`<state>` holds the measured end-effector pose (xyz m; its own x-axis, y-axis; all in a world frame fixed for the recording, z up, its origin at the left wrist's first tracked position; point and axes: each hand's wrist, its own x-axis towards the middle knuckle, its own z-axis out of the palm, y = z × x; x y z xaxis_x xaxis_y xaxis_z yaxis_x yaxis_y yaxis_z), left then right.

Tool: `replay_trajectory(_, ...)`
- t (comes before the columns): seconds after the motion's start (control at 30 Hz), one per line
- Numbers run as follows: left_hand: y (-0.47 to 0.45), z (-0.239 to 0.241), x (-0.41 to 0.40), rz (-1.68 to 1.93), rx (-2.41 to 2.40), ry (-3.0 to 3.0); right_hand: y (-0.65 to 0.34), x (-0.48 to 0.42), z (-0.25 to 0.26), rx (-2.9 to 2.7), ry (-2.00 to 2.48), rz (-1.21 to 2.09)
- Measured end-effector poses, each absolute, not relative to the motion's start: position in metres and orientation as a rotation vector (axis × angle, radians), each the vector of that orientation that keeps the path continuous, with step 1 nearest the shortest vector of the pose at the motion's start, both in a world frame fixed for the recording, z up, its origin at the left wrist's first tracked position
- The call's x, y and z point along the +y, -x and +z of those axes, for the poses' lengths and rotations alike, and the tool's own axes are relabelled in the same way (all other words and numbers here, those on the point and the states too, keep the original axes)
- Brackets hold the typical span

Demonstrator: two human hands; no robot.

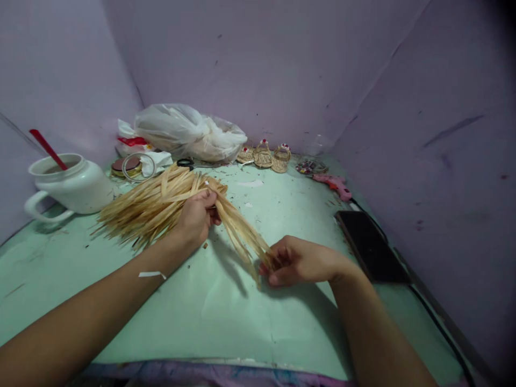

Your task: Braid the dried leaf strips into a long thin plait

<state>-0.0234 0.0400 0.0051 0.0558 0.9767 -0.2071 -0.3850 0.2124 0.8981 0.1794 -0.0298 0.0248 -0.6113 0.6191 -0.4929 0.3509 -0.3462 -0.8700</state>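
A small bunch of pale straw-coloured fibre strips (239, 228) stretches between my two hands above the green tabletop. My left hand (200, 212) pinches its upper end, thumb on top. Lower down and to the right, my right hand (292, 260) has its fingers closed round the loose ends; a few tips hang free beside it. Behind my left hand lies a larger pile of the same fibre strips (149, 207), fanned out to the left. A thin white strip (151, 274) clings to my left forearm.
At the left stands a white mug-like pot (76, 185) with a red stick. A plastic bag (189, 134), black scissors handles (185, 163) and several small woven baskets (263, 156) sit along the back. A pink glue gun (336, 185) and a dark phone (371, 244) with a cable lie right.
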Motion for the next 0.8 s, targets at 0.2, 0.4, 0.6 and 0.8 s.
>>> replay_trajectory(0.2,0.021,0.002,0.04,1.165,0.894,-0.729,-0.189,-0.016,0.029,-1.103,1.434,1.338)
replay_trajectory(0.4,0.028,0.02,0.032,1.027,0.747,-0.73,-0.181,-0.01,0.016,-1.139,1.564,0.851)
replay_trajectory(0.6,0.047,0.045,0.04,1.051,0.602,-0.815,-0.181,0.0,-0.015,-1.559,2.117,0.027)
replay_trajectory(0.8,0.052,0.061,0.041,1.174,0.663,-0.772,-0.114,-0.019,-0.023,-1.959,1.737,0.579)
